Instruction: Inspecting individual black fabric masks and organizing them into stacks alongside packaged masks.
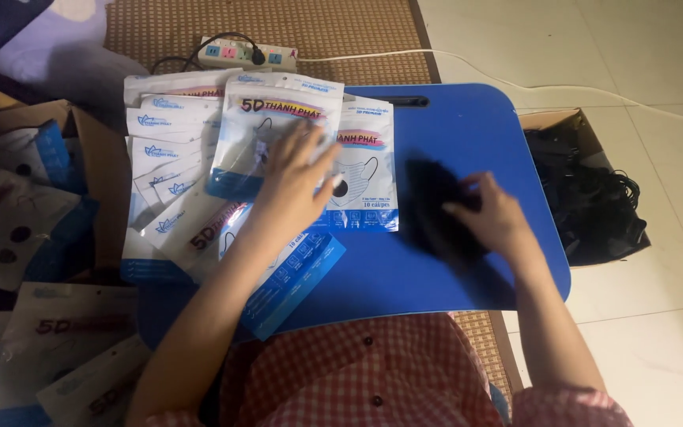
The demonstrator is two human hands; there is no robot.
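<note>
Hands: my left hand [298,178] lies flat and spread, fingers wide, on the top packet [274,134] of the pile; it grips nothing, only presses. My right hand [493,215] rests half curled on the stack of black masks [436,213], fingertips on the near edge; blur hides whether it pinches any, so I cannot tell.

Masks: dark, folded, lying on the bare right part of the blue lap table [468,134], well apart from the packets.

Step in hand: I judge I am between packets, one hand steadying the pouches, the other gathering masks.

Next move calls for: by my guess, a firm pinch on the whole black stack and one pouch freed from the pile with its mouth open.

Packets on the table: about ten fanned and overlapping on the left half; two lie face up near my left hand, a second packet [365,170] just beside the first. Exact count uncertain where they overlap.

Packets off the table: several more in the cardboard box [81,134] at my left and loose on the floor near my knee.

Loose masks: one open box [586,190] full of them to the right, too tangled to count.

Other: one power strip [247,54] on the woven mat [341,32] beyond the table.
</note>
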